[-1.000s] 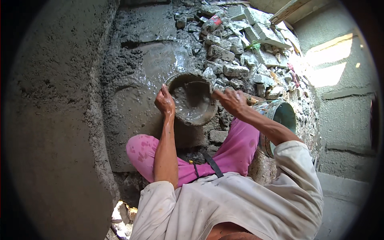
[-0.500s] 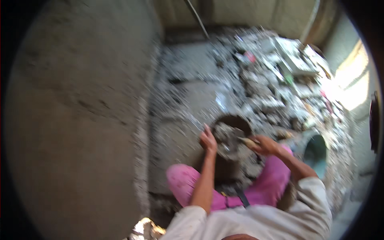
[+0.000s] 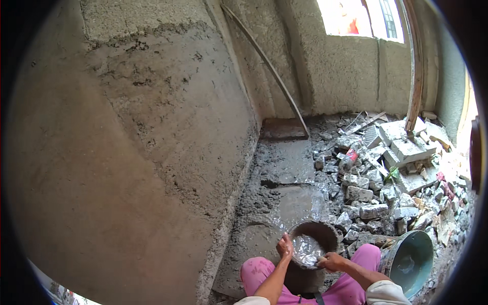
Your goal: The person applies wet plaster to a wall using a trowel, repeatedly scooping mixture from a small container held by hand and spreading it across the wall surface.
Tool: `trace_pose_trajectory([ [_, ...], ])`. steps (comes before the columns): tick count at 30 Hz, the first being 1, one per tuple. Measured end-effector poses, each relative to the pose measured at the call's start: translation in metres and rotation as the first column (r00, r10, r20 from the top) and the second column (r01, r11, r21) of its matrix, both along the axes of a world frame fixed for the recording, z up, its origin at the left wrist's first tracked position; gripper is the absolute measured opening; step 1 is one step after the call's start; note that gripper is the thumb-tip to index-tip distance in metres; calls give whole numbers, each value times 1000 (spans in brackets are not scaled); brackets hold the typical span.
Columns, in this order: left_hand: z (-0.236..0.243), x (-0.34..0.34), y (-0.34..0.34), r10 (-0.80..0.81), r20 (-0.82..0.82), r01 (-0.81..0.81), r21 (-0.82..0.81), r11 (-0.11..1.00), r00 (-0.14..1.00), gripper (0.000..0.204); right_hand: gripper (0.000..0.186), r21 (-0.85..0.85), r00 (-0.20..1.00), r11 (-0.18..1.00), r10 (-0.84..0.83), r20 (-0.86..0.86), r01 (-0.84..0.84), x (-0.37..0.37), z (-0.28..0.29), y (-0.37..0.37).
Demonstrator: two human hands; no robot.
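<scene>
A dark round bucket stands between my pink-clad knees, its mouth tilted toward the far side. Wet, shiny grey material lies inside it. My left hand is closed at the bucket's left rim, thumb upward. At the near right of the rim, my right hand is wrapped round the light wooden handle of a trowel. The trowel's blade is hard to tell apart from the glinting wet contents.
A large pail with greyish liquid leans beside my right knee. Broken rubble and concrete blocks cover the right side. A partly plastered wall rises at left. A leaning strip and a wooden post stand farther back.
My view has tilted up, so the far wall and window now show and the bucket sits lower in the picture. My left hand has come to the rim; my right hand keeps the trowel.
</scene>
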State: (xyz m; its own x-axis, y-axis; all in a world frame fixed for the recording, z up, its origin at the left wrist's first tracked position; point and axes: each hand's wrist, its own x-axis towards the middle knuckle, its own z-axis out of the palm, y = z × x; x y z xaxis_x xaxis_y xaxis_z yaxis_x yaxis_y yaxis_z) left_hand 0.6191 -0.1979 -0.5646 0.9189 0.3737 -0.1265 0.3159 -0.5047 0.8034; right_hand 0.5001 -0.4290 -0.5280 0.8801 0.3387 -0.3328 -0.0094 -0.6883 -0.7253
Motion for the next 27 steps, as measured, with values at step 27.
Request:
trace_pose_trajectory([
  [27, 5, 12, -19, 11, 105, -10, -6, 1000, 994, 62, 41, -433, 972, 890, -42, 232, 142, 27, 130, -29],
])
